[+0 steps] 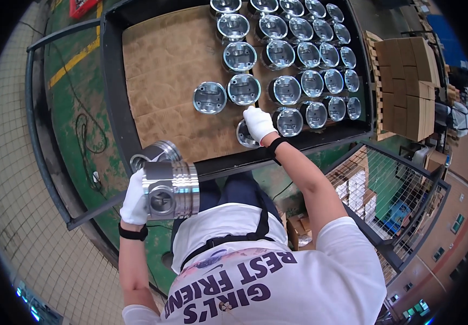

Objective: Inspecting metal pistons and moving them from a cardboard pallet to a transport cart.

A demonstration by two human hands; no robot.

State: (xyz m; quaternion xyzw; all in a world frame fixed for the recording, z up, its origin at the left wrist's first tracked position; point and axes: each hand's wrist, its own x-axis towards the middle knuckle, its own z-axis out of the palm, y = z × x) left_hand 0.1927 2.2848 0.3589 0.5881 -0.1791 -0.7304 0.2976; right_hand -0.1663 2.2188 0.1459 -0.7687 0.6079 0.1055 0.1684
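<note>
White work gloves cover both hands. At the near left, my left hand (135, 201) is closed around a large silver piston (171, 190), with its ringed grooves and round pin hole facing up. A second piston (161, 151) sits just beyond it, seemingly in the same hand; the grip between them is hidden. My right hand (259, 124) reaches to the tray's near edge, its fingers closed on the rim of a piston (246, 134) standing in the tray, partly covered by the hand. Beyond it stand a piston (243, 89) and, to its left, another piston (209, 97).
Several rows of pistons (287, 90) fill the right side of the dark-framed tray (116, 92), lined with brown board (163, 70). A metal rail (34, 103) runs at left. Stacked cardboard boxes (407, 81) and a wire cage (374, 189) stand at right.
</note>
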